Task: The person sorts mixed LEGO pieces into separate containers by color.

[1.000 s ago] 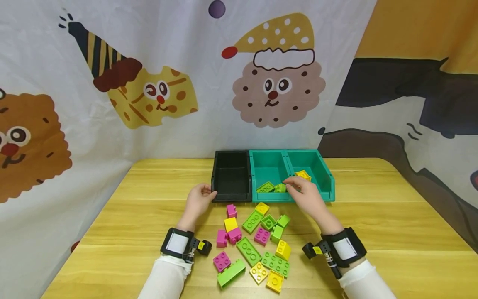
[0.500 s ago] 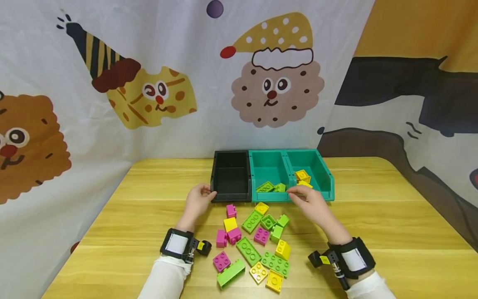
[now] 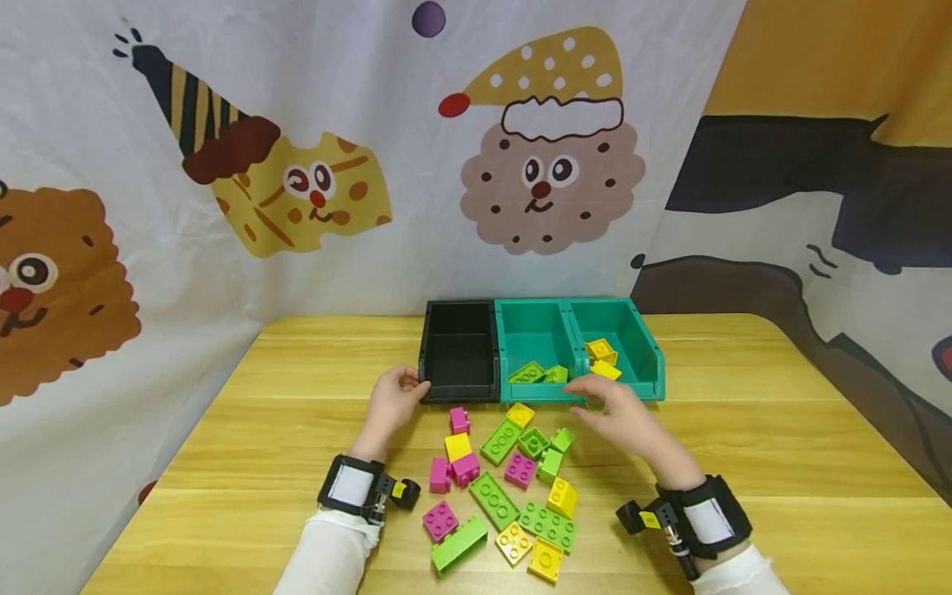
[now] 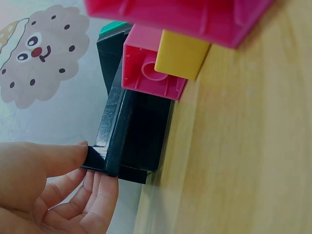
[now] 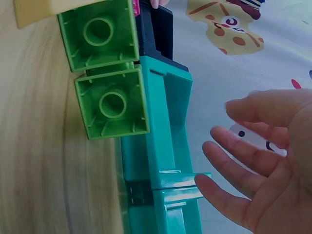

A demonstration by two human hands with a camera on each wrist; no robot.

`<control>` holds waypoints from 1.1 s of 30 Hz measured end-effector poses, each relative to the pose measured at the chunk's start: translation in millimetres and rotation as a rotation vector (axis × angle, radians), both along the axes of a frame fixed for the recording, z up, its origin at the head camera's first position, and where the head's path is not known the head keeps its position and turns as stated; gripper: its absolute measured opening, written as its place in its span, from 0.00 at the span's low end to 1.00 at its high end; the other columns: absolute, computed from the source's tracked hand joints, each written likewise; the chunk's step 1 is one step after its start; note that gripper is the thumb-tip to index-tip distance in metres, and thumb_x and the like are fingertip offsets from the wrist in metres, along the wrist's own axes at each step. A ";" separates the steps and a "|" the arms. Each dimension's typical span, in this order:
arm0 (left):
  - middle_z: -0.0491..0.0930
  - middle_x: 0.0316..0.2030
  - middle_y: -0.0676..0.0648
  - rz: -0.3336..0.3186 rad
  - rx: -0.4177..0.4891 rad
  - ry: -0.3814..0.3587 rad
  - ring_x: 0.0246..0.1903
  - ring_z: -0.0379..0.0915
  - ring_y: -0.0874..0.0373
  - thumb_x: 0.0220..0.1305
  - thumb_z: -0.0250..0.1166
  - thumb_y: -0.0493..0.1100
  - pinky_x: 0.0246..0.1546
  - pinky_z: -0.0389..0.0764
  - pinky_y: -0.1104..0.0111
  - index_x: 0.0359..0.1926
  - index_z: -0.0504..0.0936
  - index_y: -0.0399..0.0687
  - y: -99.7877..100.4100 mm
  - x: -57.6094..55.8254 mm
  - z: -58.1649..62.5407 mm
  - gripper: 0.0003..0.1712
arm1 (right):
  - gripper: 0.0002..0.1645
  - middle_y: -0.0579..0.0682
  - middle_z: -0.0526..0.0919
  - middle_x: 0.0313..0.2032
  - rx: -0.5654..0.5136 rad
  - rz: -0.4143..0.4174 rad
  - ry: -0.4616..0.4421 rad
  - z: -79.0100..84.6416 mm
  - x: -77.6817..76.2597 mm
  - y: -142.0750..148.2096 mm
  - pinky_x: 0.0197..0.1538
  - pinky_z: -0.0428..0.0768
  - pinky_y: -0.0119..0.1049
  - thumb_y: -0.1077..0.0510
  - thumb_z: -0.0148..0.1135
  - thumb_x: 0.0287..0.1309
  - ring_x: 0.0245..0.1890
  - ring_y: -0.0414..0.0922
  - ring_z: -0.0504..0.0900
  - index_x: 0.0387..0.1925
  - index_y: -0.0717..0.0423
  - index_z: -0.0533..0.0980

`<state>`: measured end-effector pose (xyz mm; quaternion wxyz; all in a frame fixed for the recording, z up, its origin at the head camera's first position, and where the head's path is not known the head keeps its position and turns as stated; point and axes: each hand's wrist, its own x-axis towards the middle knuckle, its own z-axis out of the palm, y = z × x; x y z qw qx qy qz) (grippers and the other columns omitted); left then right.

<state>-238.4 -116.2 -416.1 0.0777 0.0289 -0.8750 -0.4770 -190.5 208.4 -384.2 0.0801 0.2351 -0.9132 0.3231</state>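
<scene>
With our left hand (image 3: pixel 393 405) we pinched the near left corner of the black bin (image 3: pixel 459 351), thumb on top of the rim and fingers below it. Our right hand (image 3: pixel 621 417) held nothing: its thumb and fingers stood loosely apart, with a wide gap between them. It was beside the front lip of the teal bins, and we could not tell whether a fingertip touched the plastic.

The three bins stood side by side near the middle of the table's (image 3: pixel 283 430) far edge. The middle teal bin (image 3: pixel 535 330) had green bricks (image 3: pixel 526 373) near its front edge; the right teal bin (image 3: pixel 613 326) had yellow bricks (image 3: pixel 604 370) toward its near left corner.

Between our forearms, from the bins' front edges toward the table's near side, we had loose pink, green and yellow bricks scattered. One pink brick (image 3: pixel 459 420) lay just before the black bin's front edge.
</scene>
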 end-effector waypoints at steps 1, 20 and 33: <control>0.78 0.34 0.39 0.000 0.001 -0.001 0.33 0.72 0.52 0.60 0.65 0.38 0.37 0.77 0.63 0.40 0.78 0.34 0.0 0.1 0.0 0.11 | 0.19 0.57 0.80 0.49 0.021 0.017 0.001 -0.9 0.2 -0.6 0.53 0.77 0.52 0.69 0.63 0.53 0.50 0.56 0.78 0.49 0.61 0.77; 0.79 0.34 0.38 -0.014 0.009 0.017 0.33 0.73 0.50 0.60 0.65 0.37 0.39 0.78 0.61 0.39 0.77 0.32 -1.6 0.8 0.1 0.11 | 0.26 0.54 0.80 0.51 0.220 0.240 -0.146 -15.7 -0.7 -8.3 0.56 0.75 0.51 0.75 0.60 0.46 0.54 0.55 0.75 0.49 0.59 0.78; 0.79 0.35 0.38 -0.016 0.002 0.012 0.34 0.74 0.50 0.60 0.65 0.38 0.40 0.78 0.60 0.40 0.77 0.33 -0.8 0.5 0.4 0.12 | 0.18 0.53 0.83 0.45 0.281 0.192 -0.191 -22.2 -3.0 -11.0 0.52 0.77 0.49 0.71 0.64 0.49 0.48 0.53 0.79 0.43 0.57 0.80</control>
